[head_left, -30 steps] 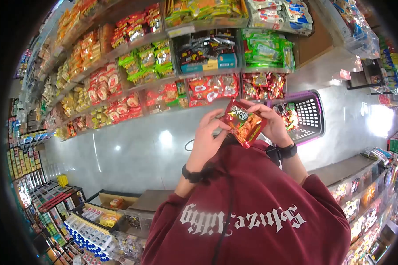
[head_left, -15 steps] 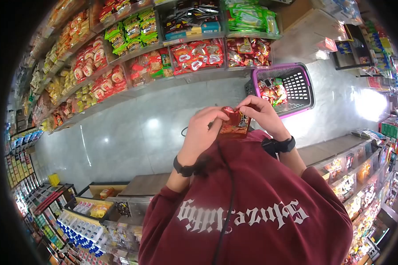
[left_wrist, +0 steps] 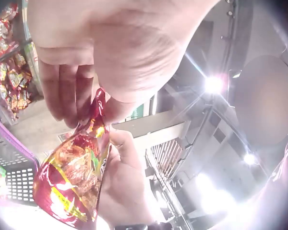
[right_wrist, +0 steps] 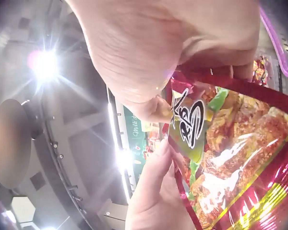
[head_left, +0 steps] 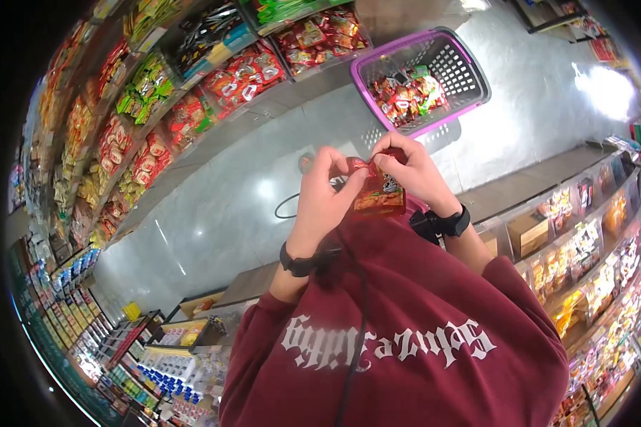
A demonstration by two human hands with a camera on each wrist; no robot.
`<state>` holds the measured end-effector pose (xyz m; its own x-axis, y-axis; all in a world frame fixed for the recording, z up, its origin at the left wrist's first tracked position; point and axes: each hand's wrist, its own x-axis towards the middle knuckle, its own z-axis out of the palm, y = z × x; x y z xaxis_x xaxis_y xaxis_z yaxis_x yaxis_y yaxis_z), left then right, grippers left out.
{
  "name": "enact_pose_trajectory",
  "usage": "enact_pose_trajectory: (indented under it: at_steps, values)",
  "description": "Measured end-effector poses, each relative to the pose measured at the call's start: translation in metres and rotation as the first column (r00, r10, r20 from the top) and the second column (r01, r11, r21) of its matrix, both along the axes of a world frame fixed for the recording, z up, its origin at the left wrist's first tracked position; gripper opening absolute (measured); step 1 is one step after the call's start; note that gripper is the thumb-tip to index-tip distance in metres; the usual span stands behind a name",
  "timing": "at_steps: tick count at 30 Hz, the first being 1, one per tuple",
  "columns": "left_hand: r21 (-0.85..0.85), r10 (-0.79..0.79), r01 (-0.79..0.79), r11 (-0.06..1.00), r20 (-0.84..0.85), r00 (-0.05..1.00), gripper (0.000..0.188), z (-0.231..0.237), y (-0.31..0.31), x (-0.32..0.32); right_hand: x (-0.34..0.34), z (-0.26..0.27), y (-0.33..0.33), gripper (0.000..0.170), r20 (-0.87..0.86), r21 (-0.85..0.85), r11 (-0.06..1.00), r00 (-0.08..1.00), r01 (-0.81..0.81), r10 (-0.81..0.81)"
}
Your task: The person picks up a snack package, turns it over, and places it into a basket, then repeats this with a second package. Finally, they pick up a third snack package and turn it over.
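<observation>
A red snack packet [head_left: 382,201] with a picture of food and dark lettering is held between both hands, in front of the maroon sweatshirt. My left hand [head_left: 323,186] pinches its upper edge between thumb and fingers. Close beside it, my right hand [head_left: 419,176] pinches the same edge, the two thumbs almost together. In the left wrist view the packet [left_wrist: 69,179] hangs below the left fingers, its edge bunched at the pinch. The right wrist view shows the packet's printed front [right_wrist: 240,139] tilted; whether the edge is torn I cannot tell.
A grey basket with a purple rim [head_left: 363,85] stands on the floor beyond the right hand, with several red packets [head_left: 406,99] in it. Shelves of bagged snacks [head_left: 246,75] line the far side. More snack bins [head_left: 573,249] stand at the right. A dark cable loop [head_left: 285,206] shows near the left hand.
Earlier the packet lay face up, held at its sides; now both hands pinch its upper edge close together. The head view has turned, so the basket appears higher and further left.
</observation>
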<state>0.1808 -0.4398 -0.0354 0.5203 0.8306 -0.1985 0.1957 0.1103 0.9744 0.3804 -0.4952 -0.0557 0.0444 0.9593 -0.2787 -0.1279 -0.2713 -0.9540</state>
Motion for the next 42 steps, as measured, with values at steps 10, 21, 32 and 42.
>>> enact_pose_trajectory:
  at_steps: [10, 21, 32, 42]
  values:
    - [0.128, -0.037, 0.035, 0.991, 0.006, 0.999, 0.032, 0.003, -0.011, 0.021, 0.019, 0.010, -0.017, 0.009, -0.094, 0.015, 1.000, 0.995, -0.027, 0.028]
    - [0.112, 0.064, -0.074, 0.991, 0.086, 0.994, 0.035, -0.003, -0.002, -0.023, -0.021, 0.011, 0.010, 0.004, -0.019, 0.004, 0.998, 0.998, -0.062, 0.062]
    - [-0.074, 0.046, -0.038, 0.997, 0.102, 0.994, 0.014, -0.004, 0.068, -0.141, -0.138, 0.021, 0.074, 0.010, 0.129, 0.056, 0.997, 0.991, -0.045, 0.038]
    - [0.153, -0.034, 0.019, 0.988, 0.096, 0.995, 0.014, -0.011, 0.127, -0.199, -0.202, 0.032, 0.120, 0.009, 0.297, -0.061, 0.998, 0.955, 0.027, -0.008]
